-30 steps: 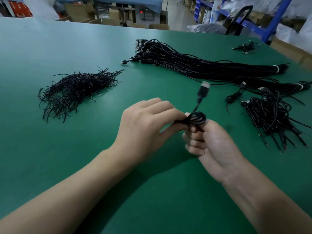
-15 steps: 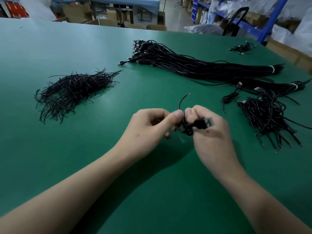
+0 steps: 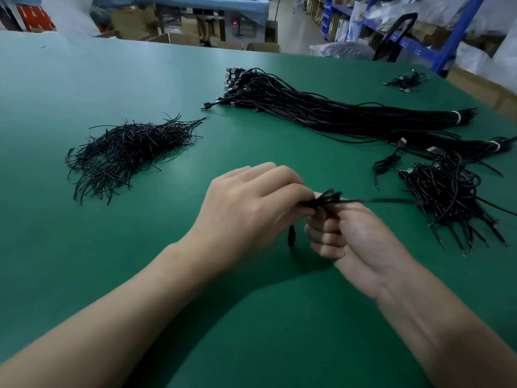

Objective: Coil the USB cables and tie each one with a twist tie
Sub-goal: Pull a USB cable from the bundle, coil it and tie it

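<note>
Because the coiled USB cable point(image 3: 321, 201) must not spring open, it is held between both hands just above the middle of the green table point(image 3: 84, 275). The right hand point(image 3: 358, 242) curls its fingers round the coil as a clamp. The left hand point(image 3: 251, 208) pinches the coil's left side, probably to wind the tie. A blurred strand point(image 3: 386, 201) runs right from the coil; tie or cable cannot be told. Within reach lie twist ties point(image 3: 126, 152) at left, loose cables point(image 3: 335, 113) far, and finished coils point(image 3: 447, 197) at right.

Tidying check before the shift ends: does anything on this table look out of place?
Mostly orderly. One plug sticks out loose from the big cable bundle, and a small clump of cables lies alone at the far right corner of the table.
</note>
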Tool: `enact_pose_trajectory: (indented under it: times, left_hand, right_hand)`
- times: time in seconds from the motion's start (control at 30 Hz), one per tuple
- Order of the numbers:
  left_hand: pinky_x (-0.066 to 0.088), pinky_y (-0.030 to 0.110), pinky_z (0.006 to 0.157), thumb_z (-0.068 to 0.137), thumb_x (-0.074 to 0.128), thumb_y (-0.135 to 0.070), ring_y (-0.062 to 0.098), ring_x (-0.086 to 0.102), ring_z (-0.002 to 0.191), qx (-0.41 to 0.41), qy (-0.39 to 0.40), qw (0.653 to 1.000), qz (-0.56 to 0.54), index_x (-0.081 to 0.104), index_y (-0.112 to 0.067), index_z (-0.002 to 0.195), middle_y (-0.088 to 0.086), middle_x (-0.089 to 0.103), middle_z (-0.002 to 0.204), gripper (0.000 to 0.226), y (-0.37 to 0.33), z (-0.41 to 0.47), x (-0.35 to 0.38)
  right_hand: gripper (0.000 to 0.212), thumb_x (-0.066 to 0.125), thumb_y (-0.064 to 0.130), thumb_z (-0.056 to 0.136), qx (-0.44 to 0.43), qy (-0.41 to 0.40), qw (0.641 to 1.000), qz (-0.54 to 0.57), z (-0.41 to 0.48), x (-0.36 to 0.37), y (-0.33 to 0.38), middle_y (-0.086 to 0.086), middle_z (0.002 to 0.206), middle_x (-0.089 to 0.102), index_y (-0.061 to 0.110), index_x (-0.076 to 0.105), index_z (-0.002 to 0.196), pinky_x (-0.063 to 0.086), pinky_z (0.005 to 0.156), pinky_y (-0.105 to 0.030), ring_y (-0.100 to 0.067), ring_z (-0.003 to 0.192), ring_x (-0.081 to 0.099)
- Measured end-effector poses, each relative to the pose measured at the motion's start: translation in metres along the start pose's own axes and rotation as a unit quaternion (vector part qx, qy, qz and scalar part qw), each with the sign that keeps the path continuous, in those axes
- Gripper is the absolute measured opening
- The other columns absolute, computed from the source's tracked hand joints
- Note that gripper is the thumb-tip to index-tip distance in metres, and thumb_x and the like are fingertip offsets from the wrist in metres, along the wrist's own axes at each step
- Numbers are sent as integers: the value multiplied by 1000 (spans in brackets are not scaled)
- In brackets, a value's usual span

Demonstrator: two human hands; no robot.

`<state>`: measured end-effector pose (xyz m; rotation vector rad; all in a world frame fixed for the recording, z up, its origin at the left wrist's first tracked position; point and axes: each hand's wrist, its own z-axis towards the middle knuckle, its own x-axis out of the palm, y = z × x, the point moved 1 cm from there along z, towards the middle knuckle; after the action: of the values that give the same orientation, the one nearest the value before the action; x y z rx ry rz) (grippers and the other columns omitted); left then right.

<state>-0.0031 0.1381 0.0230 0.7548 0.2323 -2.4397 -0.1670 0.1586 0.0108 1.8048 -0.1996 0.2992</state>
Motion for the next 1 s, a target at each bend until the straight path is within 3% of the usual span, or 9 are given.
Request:
enact_pose_trajectory:
  times: [0.1, 0.33, 0.43, 0.5, 0.6, 0.73, 0.87, 0.93, 1.0]
  left_hand:
    - [41, 33, 55, 94, 72, -13, 19, 59, 71, 87, -2, 994, 65, 77, -16, 93, -3, 71, 91, 7, 4, 2, -3]
    - [43, 36, 54, 89, 75, -3, 20, 57, 69, 76, 1, 995, 64, 78, -20, 99, -3, 69, 88, 21, 9, -2, 1]
    - [45, 37, 55, 92, 74, -8, 20, 59, 70, 67, -3, 996, 51, 79, -21, 97, -3, 70, 89, 15, 13, -2, -2]
    - [45, 36, 55, 93, 73, -10, 19, 58, 71, 65, -9, 996, 53, 80, -23, 96, -3, 70, 88, 15, 16, -3, -4]
    - [47, 35, 57, 92, 75, -9, 20, 59, 71, 56, -9, 998, 41, 80, -20, 93, -2, 70, 87, 12, 17, -4, -3]
    - [55, 33, 68, 93, 74, -7, 18, 68, 78, -27, 12, 996, -84, 80, -11, 98, 0, 73, 93, 9, 15, -11, 5]
    - [57, 30, 79, 93, 71, -7, 6, 70, 92, -172, 38, 962, -209, 77, -15, 115, -7, 75, 104, 24, 13, -16, 13]
    - [56, 28, 78, 94, 68, -9, 2, 69, 97, -197, 60, 955, -213, 74, -20, 119, -13, 74, 106, 28, 12, -18, 15]
    - [56, 26, 76, 95, 66, -9, 2, 69, 99, -216, 71, 951, -209, 74, -22, 118, -18, 74, 107, 27, 14, -19, 16]
  right_hand:
    - [28, 53, 16, 85, 56, 42, 997, 29, -1, -1, 3, 8, 58, 12, 24, 35, 65, 8, 39, -21, -7, 47, 9]
    - [34, 48, 23, 98, 75, 78, 994, -8, -2, -9, 6, 5, 57, 18, 22, 40, 64, 10, 46, -26, -10, 49, 13]
    - [35, 53, 45, 97, 51, 89, 990, -99, -2, -17, 11, -2, 59, 37, 19, 53, 73, 20, 48, -27, -14, 49, 31]
    - [47, 55, 63, 91, 42, 129, 980, -148, -3, -22, 16, -8, 70, 54, 18, 64, 87, 34, 49, -26, -17, 56, 49]
    - [49, 65, 62, 87, 10, 154, 970, -188, -4, -23, 18, -11, 83, 67, 15, 71, 99, 46, 50, -24, -19, 70, 63]
    - [46, 76, 45, 84, -19, 99, 977, -186, -4, -18, 17, -12, 92, 74, 2, 71, 99, 54, 54, -26, -22, 75, 70]
    - [30, 76, 25, 86, -58, -23, 978, -197, 2, -23, 28, 0, 79, 74, 3, 67, 104, 54, 52, -25, -17, 63, 68]
    - [19, 74, 24, 90, -87, -89, 949, -291, 7, -33, 40, 2, 67, 72, 8, 67, 96, 48, 45, -21, -12, 52, 63]
    - [16, 74, 30, 89, -115, -164, 869, -452, 14, -49, 58, 4, 61, 70, 15, 67, 89, 43, 42, -18, -8, 47, 61]
